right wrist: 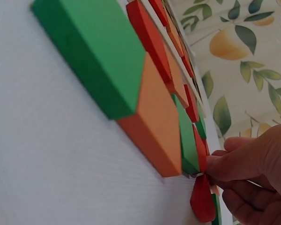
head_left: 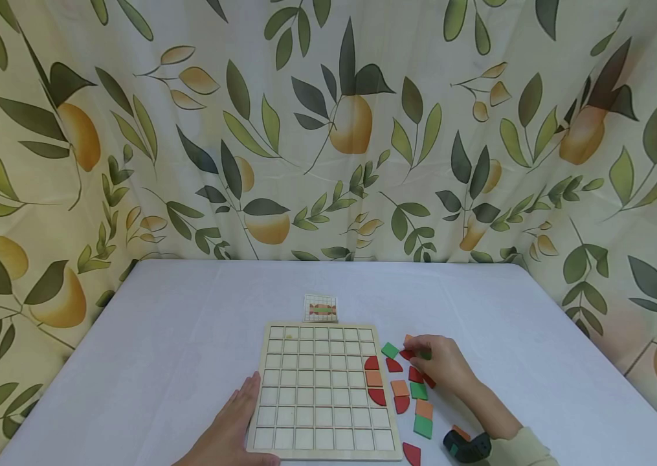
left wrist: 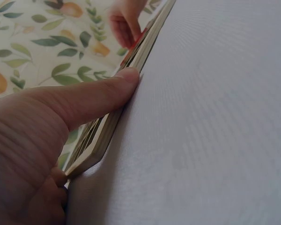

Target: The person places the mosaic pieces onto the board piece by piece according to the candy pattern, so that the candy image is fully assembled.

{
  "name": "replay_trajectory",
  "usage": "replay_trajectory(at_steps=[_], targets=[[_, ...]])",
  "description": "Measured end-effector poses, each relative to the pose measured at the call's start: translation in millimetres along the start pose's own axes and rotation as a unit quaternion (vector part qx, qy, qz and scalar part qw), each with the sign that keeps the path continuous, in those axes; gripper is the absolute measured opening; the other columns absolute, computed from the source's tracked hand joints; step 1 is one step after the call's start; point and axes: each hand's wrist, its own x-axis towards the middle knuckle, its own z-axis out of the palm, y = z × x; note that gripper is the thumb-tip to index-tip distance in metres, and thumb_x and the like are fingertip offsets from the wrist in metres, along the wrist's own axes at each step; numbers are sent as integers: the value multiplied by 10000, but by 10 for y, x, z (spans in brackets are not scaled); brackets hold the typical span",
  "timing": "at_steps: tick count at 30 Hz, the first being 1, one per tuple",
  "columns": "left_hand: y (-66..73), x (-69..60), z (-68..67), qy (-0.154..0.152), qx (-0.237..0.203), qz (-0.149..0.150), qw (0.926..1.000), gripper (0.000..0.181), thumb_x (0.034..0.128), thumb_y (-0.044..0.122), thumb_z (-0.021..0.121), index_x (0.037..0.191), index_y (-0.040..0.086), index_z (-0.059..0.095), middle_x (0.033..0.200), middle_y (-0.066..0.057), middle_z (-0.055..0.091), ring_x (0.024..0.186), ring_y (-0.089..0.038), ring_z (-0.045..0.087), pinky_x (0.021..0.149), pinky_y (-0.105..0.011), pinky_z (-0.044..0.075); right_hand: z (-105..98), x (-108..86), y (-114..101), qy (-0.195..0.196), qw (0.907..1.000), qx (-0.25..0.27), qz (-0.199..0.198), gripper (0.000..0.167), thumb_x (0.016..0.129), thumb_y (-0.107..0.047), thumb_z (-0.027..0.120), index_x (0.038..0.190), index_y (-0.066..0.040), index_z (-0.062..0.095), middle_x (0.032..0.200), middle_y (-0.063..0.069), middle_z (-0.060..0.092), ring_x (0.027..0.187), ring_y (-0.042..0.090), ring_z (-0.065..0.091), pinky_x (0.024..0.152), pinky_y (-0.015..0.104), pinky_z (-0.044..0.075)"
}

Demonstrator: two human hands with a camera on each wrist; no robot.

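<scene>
The straight-fingered left hand [head_left: 228, 421] steadies the board [head_left: 323, 377]; right of it, the right hand [head_left: 443, 366] seems mid-pick among loose pieces [head_left: 395, 366], grip narrow, hold unclear; a clean lift is needed.

Three pieces [head_left: 373, 378] on gridded board [head_left: 320, 378]

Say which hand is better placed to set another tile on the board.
Probably the right hand: it's among the loose tiles, while the left hand rests at the left edge of the wooden grid board.
</scene>
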Motion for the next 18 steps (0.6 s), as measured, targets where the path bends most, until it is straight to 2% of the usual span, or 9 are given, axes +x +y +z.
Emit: replay_trajectory(at_steps=[4,8,13,18], targets=[[-12,0,1,27,41,57,10000,1250,634,634,706,1422,-102,75,1478,-239,146,1351,-359,106,965,-36,-91,-25,12,-7,-141,9999,62,-12,289,723,59,726,993,-40,701,939,51,664,891,233,592,737,350,536],[-9,0,4,5,24,-16,10000,1256,626,639,708,1424,-98,77,1481,-234,146,1354,-355,104,961,-32,-92,-40,23,-14,-257,9996,136,38,282,727,63,720,984,-53,709,929,36,664,886,221,589,735,343,537],[3,2,0,-67,-64,-91,9999,1255,631,631,709,1426,-94,62,1483,-236,130,1357,-353,88,955,-30,-101,-45,19,-27,-203,9994,249,135,297,734,29,734,1024,-22,699,959,70,669,907,241,598,725,334,539],[-5,1,-6,-42,-62,-53,10000,1249,639,628,706,1427,-91,57,1483,-235,131,1357,-346,87,960,-34,-100,-36,26,-22,-206,9995,231,28,311,733,15,741,1038,-21,692,951,66,668,899,234,595,724,329,539]])
